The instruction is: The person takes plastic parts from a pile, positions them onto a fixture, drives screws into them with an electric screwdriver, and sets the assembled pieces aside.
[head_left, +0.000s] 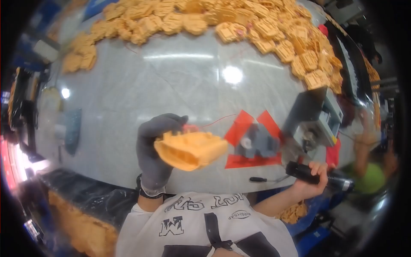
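My left hand, in a dark grey glove, is closed on a yellow-orange plastic housing above the table near my chest. The housing's hollow opening faces toward me, and a bit of red shows behind its upper edge. My bare right hand is wrapped round a black cylindrical tool that looks like an electric screwdriver. Just left of that tool lies a small black-handled piece with a thin shaft. Between my hands sits a dark grey fixture, bordered by red tape.
A heap of similar yellow-orange housings runs along the far side of the grey table. A grey metal device stands right of the fixture. At the left is a blue-grey flat item. Another person's arm appears at the right.
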Tool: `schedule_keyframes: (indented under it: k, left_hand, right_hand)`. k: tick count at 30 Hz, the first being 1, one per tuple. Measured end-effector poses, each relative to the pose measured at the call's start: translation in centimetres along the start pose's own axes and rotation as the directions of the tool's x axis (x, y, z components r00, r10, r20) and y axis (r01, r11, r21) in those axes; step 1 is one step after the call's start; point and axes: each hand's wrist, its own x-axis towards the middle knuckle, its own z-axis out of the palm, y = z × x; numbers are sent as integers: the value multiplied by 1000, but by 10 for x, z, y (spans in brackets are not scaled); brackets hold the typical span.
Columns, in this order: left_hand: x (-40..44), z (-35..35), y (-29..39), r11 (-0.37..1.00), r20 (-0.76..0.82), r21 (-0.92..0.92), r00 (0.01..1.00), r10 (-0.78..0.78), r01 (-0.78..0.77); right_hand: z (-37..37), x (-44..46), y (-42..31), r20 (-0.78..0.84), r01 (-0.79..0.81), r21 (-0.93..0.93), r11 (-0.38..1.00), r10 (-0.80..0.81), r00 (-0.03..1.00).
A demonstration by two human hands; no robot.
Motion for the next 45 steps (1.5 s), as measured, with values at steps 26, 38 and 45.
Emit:
schedule_keyframes:
  k: [26, 38, 45]
  left_hand:
    - [-20, 98, -82, 823, 377, 563, 864, -334, 72]
    - [2, 123, -75, 292, 450, 889, 560, -696, -352]
    - [-1, 100, -98, 429, 566, 824, 580, -586, -370]
  right_hand:
    - [3, -6, -12, 162, 168, -72, 983, -155, 975]
    - [-19, -3, -8, 118, 96, -30, 995, -92, 989]
    - [6, 5, -1, 296, 291, -144, 946, -239, 925]
